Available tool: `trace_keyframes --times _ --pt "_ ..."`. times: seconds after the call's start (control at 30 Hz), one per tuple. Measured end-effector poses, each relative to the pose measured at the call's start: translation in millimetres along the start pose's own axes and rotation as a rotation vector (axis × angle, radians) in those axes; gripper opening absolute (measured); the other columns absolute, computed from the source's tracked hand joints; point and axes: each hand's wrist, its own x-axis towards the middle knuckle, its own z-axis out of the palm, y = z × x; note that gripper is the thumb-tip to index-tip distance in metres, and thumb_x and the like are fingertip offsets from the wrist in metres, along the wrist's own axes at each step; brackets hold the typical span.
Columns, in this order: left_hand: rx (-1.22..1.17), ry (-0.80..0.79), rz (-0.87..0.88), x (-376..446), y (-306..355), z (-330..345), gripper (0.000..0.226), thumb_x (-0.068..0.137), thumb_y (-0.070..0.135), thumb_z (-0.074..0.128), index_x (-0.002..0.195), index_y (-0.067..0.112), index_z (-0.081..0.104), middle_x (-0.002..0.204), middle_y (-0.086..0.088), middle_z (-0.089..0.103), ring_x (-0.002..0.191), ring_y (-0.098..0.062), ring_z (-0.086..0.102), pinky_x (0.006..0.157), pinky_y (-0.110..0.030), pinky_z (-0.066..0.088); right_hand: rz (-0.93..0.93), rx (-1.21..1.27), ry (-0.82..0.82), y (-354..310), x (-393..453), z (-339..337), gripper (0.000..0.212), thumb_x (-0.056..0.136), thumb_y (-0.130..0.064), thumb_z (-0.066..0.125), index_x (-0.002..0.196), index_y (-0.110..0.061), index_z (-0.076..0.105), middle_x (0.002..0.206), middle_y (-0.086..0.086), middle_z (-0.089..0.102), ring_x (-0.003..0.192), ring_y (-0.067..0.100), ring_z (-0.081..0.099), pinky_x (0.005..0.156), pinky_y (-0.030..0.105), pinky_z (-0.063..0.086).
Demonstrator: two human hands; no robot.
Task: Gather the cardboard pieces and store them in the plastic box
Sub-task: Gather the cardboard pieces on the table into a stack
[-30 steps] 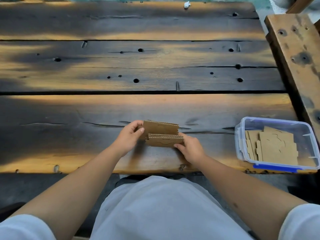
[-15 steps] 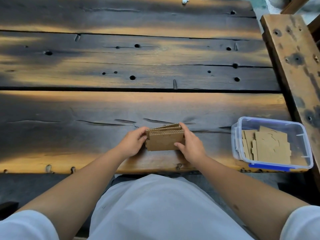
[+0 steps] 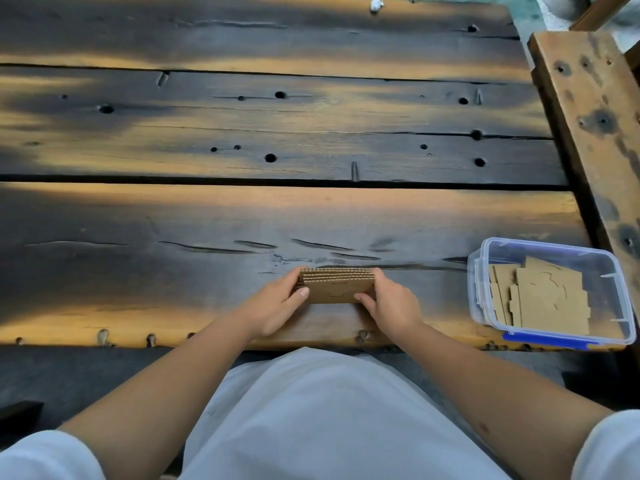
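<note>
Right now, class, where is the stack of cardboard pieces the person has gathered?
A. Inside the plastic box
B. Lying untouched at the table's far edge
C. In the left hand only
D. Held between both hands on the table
D: the cardboard stack is gripped at its ends by the left hand and right hand, apart from the plastic box.

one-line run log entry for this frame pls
phase: squaring stack | left hand: gripping cardboard stack | right hand: gripping same stack | plastic box: open, to the right, holds pieces

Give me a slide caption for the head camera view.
Both hands square a cardboard stack beside an open plastic box.
</note>
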Motion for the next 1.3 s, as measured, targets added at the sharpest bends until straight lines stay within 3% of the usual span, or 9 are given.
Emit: trace_keyframes --times 0.13,0.27,0.37,0.6,0.83,0.93,1.0,1.07,1.3 --pt "0.173 0.069 -0.071 7 7 15 0.068 0.089 0.045 0.054 0.143 0.026 0.018 0.139 -0.001 0.049 0.118 -0.021 0.053 0.089 -0.034 0.044 -0.01 -0.036 0.025 -5 -3 0 0.051 0.09 -0.048 0.058 0.133 -0.037 0.032 0.1 -0.002 0.071 0.086 0.027 0.067 0.058 0.031 0.041" --pt "0.326 0.157 -0.154 15 9 25 0.066 0.092 0.045 0.05 0.142 0.013 0.022 0.137 -0.01 0.051 0.119 -0.029 0.052 0.09 -0.04 0.046 -0.017 0.036 0.058 -7 -4 0 0.027 0.086 -0.047 0.062 0.102 -0.037 0.043 0.095 -0.009 0.067 0.089 0.02 0.065 0.061 0.031 0.044" --pt "0.456 0.239 -0.084 14 6 25 0.036 0.095 0.039 0.045 0.12 0.014 0.04 0.114 -0.01 0.062 0.1 -0.029 0.059 0.071 -0.036 0.041 -0.011 0.059 0.049 -6 -6 1 0.029 0.087 -0.046 0.063 0.085 -0.037 0.035 0.082 -0.013 0.055 0.084 0.021 0.062 0.059 0.031 0.038" --pt "0.631 0.29 -0.05 7 0 27 0.03 0.095 0.043 0.043 0.107 0.016 0.042 0.102 -0.007 0.063 0.092 -0.029 0.059 0.064 -0.035 0.034 -0.009 0.015 0.042 -5 -11 5 0.024 0.089 -0.046 0.06 0.095 -0.033 0.041 0.089 -0.005 0.068 0.082 0.024 0.065 0.056 0.032 0.042" --pt "0.336 0.206 -0.09 10 4 20 0.018 0.096 0.032 0.047 0.095 0.017 0.038 0.092 -0.006 0.059 0.084 -0.028 0.056 0.068 -0.04 0.047 0.028 0.236 -0.097 -7 -1 -6 0.021 0.089 -0.028 0.067 0.099 -0.017 0.052 0.097 0.006 0.07 0.088 0.028 0.064 0.074 0.041 0.053" --pt "0.207 0.133 -0.105 8 8 12 0.016 0.096 0.029 0.049 0.096 0.017 0.039 0.095 -0.005 0.059 0.085 -0.025 0.056 0.07 -0.038 0.046 0.045 0.299 -0.136 -7 1 -12 0.024 0.086 -0.029 0.071 0.083 -0.025 0.047 0.08 0.002 0.064 0.074 0.019 0.061 0.064 0.037 0.051" --pt "0.132 0.132 -0.118 5 9 7 0.015 0.096 0.029 0.05 0.097 0.019 0.039 0.091 0.0 0.057 0.08 -0.02 0.054 0.065 -0.034 0.041 0.048 0.359 -0.122 -9 0 -17 0.032 0.084 -0.029 0.073 0.075 -0.036 0.043 0.071 -0.01 0.057 0.062 0.001 0.053 0.052 0.019 0.041" --pt "0.028 0.16 -0.15 2 12 1 0.015 0.096 0.03 0.052 0.103 0.02 0.043 0.091 0.003 0.056 0.08 -0.016 0.055 0.062 -0.031 0.04 0.067 0.478 -0.135 -14 0 -23 0.028 0.083 -0.028 0.073 0.084 -0.042 0.049 0.079 -0.016 0.061 0.07 -0.005 0.057 0.058 0.011 0.041" --pt "-0.299 0.229 -0.218 -8 25 -8 0.02 0.095 0.023 0.056 0.112 0.014 0.053 0.107 -0.01 0.065 0.099 -0.025 0.062 0.087 -0.045 0.051 0.159 0.874 -0.215 -27 1 -40 0.023 0.092 -0.02 0.065 0.112 -0.024 0.055 0.112 -0.005 0.065 0.099 0.011 0.064 0.081 0.03 0.054"
